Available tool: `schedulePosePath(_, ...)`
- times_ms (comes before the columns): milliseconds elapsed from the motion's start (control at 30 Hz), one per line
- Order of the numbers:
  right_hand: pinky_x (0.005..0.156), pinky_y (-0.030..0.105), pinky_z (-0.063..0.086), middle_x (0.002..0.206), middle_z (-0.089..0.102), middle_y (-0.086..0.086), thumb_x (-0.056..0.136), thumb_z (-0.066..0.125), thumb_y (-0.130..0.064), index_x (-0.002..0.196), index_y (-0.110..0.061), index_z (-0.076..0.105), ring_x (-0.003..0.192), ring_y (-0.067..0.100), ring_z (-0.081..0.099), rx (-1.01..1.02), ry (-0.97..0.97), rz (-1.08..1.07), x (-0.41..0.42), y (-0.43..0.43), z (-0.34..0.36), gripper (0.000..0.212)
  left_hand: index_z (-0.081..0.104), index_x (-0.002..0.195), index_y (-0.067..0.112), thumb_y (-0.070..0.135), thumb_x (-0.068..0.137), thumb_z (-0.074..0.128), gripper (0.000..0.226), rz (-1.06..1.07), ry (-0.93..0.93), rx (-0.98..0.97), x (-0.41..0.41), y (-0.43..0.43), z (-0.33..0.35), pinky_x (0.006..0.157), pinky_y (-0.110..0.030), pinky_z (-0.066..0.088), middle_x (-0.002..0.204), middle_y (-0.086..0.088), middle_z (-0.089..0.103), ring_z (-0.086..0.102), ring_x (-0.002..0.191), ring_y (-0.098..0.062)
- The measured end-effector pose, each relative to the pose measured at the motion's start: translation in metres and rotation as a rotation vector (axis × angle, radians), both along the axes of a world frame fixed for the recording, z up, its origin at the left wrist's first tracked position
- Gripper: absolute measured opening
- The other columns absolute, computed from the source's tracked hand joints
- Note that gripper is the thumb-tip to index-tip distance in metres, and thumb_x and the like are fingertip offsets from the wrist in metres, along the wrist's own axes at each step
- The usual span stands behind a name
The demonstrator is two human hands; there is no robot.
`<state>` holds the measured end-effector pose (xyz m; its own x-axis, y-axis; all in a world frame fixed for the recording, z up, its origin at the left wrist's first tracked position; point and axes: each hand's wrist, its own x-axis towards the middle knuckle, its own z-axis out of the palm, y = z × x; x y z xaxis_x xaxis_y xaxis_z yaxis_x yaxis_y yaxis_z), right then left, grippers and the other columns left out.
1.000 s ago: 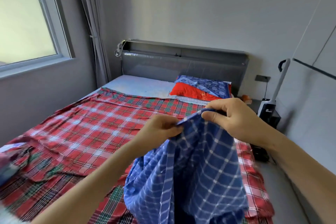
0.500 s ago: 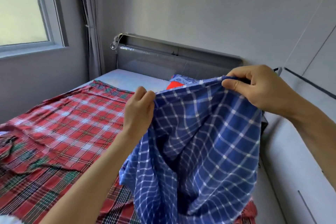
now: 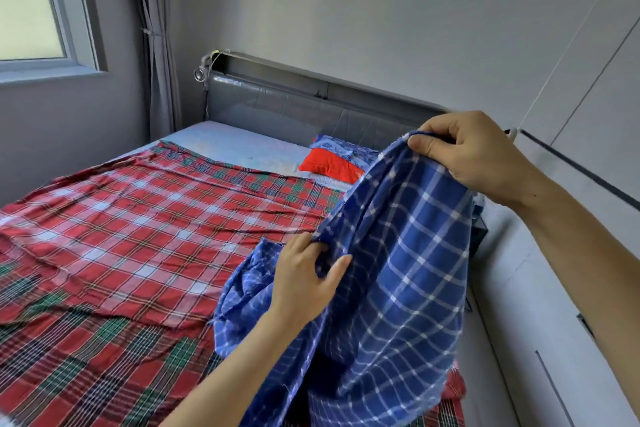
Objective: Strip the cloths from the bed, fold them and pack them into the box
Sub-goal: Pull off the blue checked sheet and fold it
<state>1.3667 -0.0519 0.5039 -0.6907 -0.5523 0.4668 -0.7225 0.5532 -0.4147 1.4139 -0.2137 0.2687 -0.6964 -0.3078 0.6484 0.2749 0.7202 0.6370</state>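
Grey-headboard bed (image 3: 311, 104) carries a spread red plaid cloth (image 3: 138, 236). Your right hand (image 3: 474, 156) pinches the blue checked cloth's (image 3: 398, 270) top edge, fingers clamped; your left hand (image 3: 304, 277) grips it lower down.

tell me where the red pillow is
Head view: the red pillow lies by the headboard, right of centre, against a blue patterned pillow, just left of the blue checked cloth.

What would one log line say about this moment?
step: holding up blue checked cloth | right hand: pinches its top edge, raised | left hand: grips lower edge | red plaid cloth: spread on bed | box: not in view
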Motion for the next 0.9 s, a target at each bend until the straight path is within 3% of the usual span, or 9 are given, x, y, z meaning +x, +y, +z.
schedulePosePath(67,0.073,0.042,0.05,0.079,0.068,0.016,0.093,0.059,-0.023,0.083,-0.006,0.071,0.079,0.034,0.062,-0.019,0.0,-0.023,-0.002,-0.002,-0.003,0.023,0.06,0.067,0.007,0.052,0.08,0.057,0.047,0.101,0.004,-0.019,0.0,0.011,-0.005,0.063,-0.027,0.044,0.076,-0.001,0.056,0.051,0.067,-0.018)
schedulePosePath(200,0.07,0.041,0.05,0.081,0.067,0.021,0.093,0.059,-0.022,0.082,-0.003,0.07,0.074,0.034,0.06,-0.054,-0.003,-0.058,-0.005,-0.004,-0.007,0.025,0.051,0.06,0.007,0.024,0.062,0.066,0.022,0.182,-0.075,-0.074,-0.003,0.015,-0.01,0.052,-0.031,0.041,0.069,-0.005,0.051,0.047,0.055,-0.023)
schedulePosePath(300,0.069,0.038,0.049,0.085,0.067,0.023,0.094,0.058,-0.021,0.085,0.0,0.069,0.074,0.029,0.058,-0.081,-0.01,-0.083,-0.006,0.002,-0.008,0.026,0.044,0.053,0.009,0.006,0.059,0.072,0.029,0.155,-0.132,-0.007,-0.001,0.007,-0.025,0.05,-0.028,0.035,0.062,-0.003,0.046,0.042,0.051,-0.022)
schedulePosePath(367,0.07,0.038,0.048,0.086,0.067,0.023,0.094,0.057,-0.02,0.087,0.001,0.069,0.072,0.024,0.056,-0.101,-0.037,-0.095,-0.007,0.007,-0.009,0.025,0.051,0.052,0.002,-0.001,0.062,0.074,0.026,0.146,-0.209,0.066,0.0,-0.005,-0.042,0.048,-0.028,0.034,0.062,-0.004,0.048,0.044,0.051,-0.023)
schedulePosePath(533,0.075,0.044,0.052,0.087,0.068,0.022,0.093,0.058,-0.019,0.087,-0.004,0.07,0.073,0.022,0.058,-0.182,-0.115,-0.073,-0.004,0.013,-0.014,0.02,0.065,0.062,0.005,0.014,0.076,0.077,0.02,0.05,-0.379,0.091,0.006,-0.031,-0.077,0.056,-0.018,0.033,0.071,0.001,0.056,0.053,0.06,-0.017)
schedulePosePath(667,0.076,0.042,0.052,0.087,0.069,0.018,0.093,0.058,-0.019,0.086,-0.007,0.07,0.074,0.019,0.06,-0.215,-0.139,-0.066,-0.005,0.013,-0.018,0.018,0.049,0.052,0.022,0.023,0.078,0.077,0.038,-0.034,-0.507,0.114,0.014,-0.037,-0.092,0.056,-0.014,0.029,0.063,0.009,0.047,0.043,0.055,-0.005)
schedulePosePath(800,0.076,0.038,0.052,0.087,0.069,0.016,0.094,0.058,-0.019,0.086,-0.01,0.07,0.074,0.019,0.061,-0.234,-0.154,-0.065,-0.011,0.017,-0.024,0.017,0.042,0.048,0.016,0.016,0.073,0.079,0.045,-0.014,-0.556,0.201,0.024,-0.049,-0.093,0.048,-0.015,0.033,0.048,0.007,0.04,0.039,0.042,-0.007)
schedulePosePath(900,0.074,0.044,0.05,0.087,0.067,0.024,0.094,0.057,-0.018,0.084,-0.005,0.069,0.073,0.023,0.058,-0.236,-0.143,-0.1,-0.018,0.029,-0.031,0.02,0.051,0.052,0.009,0.013,0.066,0.084,0.036,0.078,-0.529,0.395,0.032,-0.084,-0.078,0.046,-0.016,0.034,0.046,0.006,0.047,0.041,0.043,-0.007)
